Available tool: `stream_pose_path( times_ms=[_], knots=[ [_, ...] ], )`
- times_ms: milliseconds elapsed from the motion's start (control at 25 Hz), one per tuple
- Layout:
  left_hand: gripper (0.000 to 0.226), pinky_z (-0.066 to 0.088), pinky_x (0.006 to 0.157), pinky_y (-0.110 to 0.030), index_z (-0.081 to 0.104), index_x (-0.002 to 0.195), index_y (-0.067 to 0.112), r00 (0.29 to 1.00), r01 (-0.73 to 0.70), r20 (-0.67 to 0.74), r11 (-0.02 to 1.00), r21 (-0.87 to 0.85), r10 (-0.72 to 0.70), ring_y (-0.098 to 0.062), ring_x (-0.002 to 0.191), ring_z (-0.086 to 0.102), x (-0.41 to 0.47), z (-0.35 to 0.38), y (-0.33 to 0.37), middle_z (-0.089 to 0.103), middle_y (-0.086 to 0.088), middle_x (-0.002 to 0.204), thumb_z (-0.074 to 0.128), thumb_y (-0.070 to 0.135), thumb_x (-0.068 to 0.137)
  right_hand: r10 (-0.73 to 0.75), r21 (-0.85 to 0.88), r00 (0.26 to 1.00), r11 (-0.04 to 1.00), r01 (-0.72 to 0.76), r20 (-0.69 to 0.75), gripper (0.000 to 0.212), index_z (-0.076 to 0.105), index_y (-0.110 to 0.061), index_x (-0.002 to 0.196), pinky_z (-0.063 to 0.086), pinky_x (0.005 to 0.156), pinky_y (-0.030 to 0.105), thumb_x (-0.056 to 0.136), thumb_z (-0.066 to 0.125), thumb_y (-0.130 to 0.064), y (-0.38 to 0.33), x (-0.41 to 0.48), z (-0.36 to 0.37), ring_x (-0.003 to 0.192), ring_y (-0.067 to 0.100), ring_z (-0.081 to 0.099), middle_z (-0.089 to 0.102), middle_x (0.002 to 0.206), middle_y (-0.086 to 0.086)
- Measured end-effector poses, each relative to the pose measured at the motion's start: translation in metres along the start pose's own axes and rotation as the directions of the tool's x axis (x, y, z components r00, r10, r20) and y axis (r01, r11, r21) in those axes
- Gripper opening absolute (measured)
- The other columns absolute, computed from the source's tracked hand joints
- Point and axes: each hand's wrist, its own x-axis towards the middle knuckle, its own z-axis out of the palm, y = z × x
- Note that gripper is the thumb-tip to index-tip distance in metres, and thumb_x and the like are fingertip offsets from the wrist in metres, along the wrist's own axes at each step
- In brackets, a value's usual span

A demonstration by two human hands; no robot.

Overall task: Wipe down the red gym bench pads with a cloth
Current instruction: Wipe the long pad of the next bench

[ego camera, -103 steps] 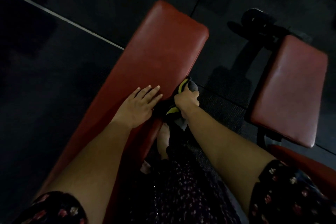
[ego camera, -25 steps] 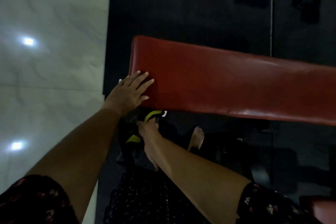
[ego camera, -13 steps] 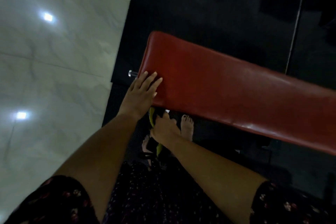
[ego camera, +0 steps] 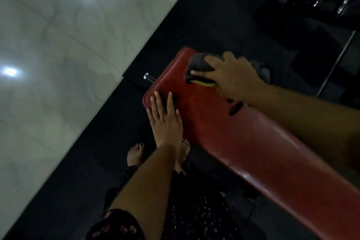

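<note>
Up from below the pad's edge, right hand (ego camera: 231, 76) presses grey cloth (ego camera: 198, 64) open-palmed onto red bench pad (ego camera: 243, 142), at 1 o'clock from flat, straight-fingered left hand (ego camera: 165, 119).

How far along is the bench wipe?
Mid-wipe. The right hand presses the cloth on the end of the red pad; the left hand rests flat near its corner. Nothing marks a wiped area; the long stretch probably remains.
</note>
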Motion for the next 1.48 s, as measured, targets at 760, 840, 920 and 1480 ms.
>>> stream_pose_path(
  times_ms=[760, 840, 920, 1480],
  knots=[
    [0.069, -0.003, 0.121, -0.041, 0.016, 0.155, 0.025, 0.943, -0.332, 0.057, 0.914, 0.232, 0.328, -0.021, 0.149, 0.007, 0.001, 0.008, -0.02, 0.011, -0.003, 0.163, 0.026, 0.059, 0.096, -0.595, -0.316, 0.784, 0.72, 0.619, 0.18, 0.036, 0.049, -0.032, 0.137, 0.033, 0.08, 0.04, 0.102, 0.038, -0.033, -0.079, 0.17, 0.007, 0.121, 0.031, 0.039, 0.038, 0.147, -0.003],
    [0.068, -0.007, 0.121, -0.042, 0.015, 0.155, 0.027, 0.943, -0.332, 0.071, 0.917, 0.22, 0.325, -0.022, 0.15, 0.002, 0.016, 0.0, -0.018, 0.008, -0.003, 0.164, 0.02, 0.06, 0.096, -0.507, -0.304, 0.849, 0.793, 0.528, 0.15, 0.04, 0.047, -0.027, 0.14, 0.036, 0.089, 0.046, 0.102, 0.036, -0.035, -0.05, 0.168, 0.009, 0.125, 0.033, 0.036, 0.035, 0.15, 0.002],
    [0.071, -0.013, 0.118, -0.04, 0.008, 0.156, 0.028, 0.961, -0.275, 0.066, 0.945, 0.177, 0.267, -0.022, 0.15, -0.007, 0.035, -0.01, -0.011, -0.001, -0.003, 0.164, 0.02, 0.063, 0.096, -0.368, -0.197, 0.926, 0.905, 0.377, 0.08, 0.048, 0.04, -0.02, 0.144, 0.033, 0.095, 0.048, 0.1, 0.038, -0.042, -0.024, 0.163, 0.009, 0.129, 0.035, 0.033, 0.037, 0.149, 0.011],
    [0.089, 0.012, 0.12, -0.048, 0.004, 0.156, 0.028, 0.967, -0.248, 0.112, 0.941, 0.228, 0.228, -0.03, 0.146, 0.018, 0.07, -0.065, 0.04, 0.011, -0.003, 0.162, 0.05, 0.065, 0.089, 0.336, 0.223, 0.929, 0.904, -0.365, 0.157, 0.067, 0.031, -0.048, 0.143, 0.042, 0.088, 0.053, 0.09, 0.06, -0.02, 0.068, 0.027, 0.045, 0.124, 0.039, 0.031, 0.01, 0.154, 0.004]
  ],
)
